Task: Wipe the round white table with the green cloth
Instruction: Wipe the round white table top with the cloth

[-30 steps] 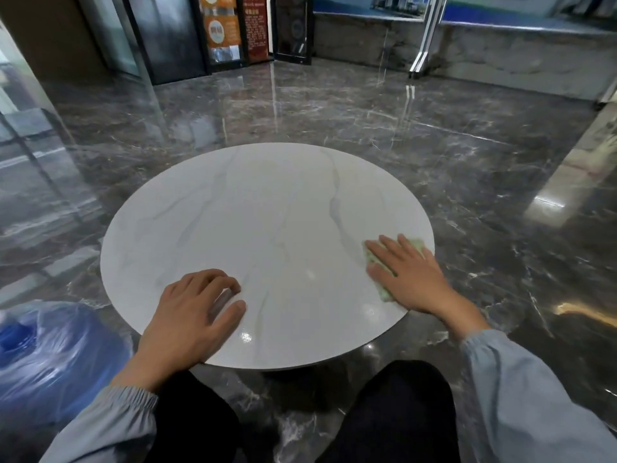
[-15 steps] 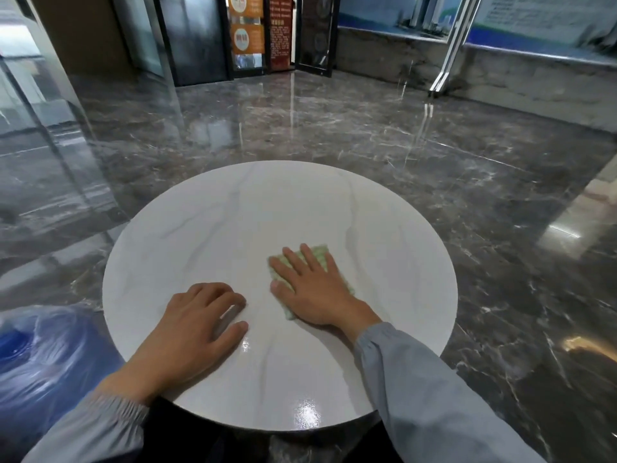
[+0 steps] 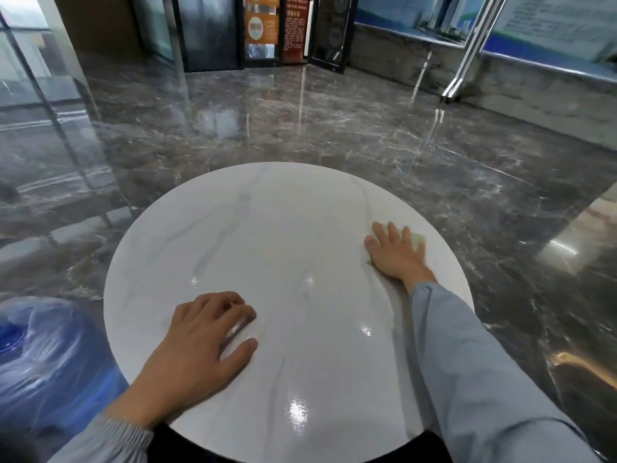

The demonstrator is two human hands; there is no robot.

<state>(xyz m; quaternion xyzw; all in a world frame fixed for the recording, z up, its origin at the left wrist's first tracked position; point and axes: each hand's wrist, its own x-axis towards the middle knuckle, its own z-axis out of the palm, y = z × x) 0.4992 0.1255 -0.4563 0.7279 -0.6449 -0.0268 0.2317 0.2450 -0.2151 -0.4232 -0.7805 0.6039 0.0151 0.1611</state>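
The round white table [image 3: 267, 228] with faint grey veins fills the middle of the head view. My right hand [image 3: 397, 252] lies flat with straight fingers on the green cloth [image 3: 419, 242], pressing it to the tabletop near the right rim. Only a pale green corner of the cloth shows past my fingers. My left hand [image 3: 203, 335] rests on the near left part of the table, fingers loosely curled, thumb out, holding nothing.
A dark glossy marble floor [image 3: 367, 128] surrounds the table. A blue water jug [image 3: 43, 359] in clear plastic sits on the floor at the lower left. Glass doors [image 3: 217, 31] and a stone ledge [image 3: 534, 91] stand far back.
My right hand has slid the cloth from the table's middle out to the right rim. A second ago it was at the near right edge. My left hand has stayed put.
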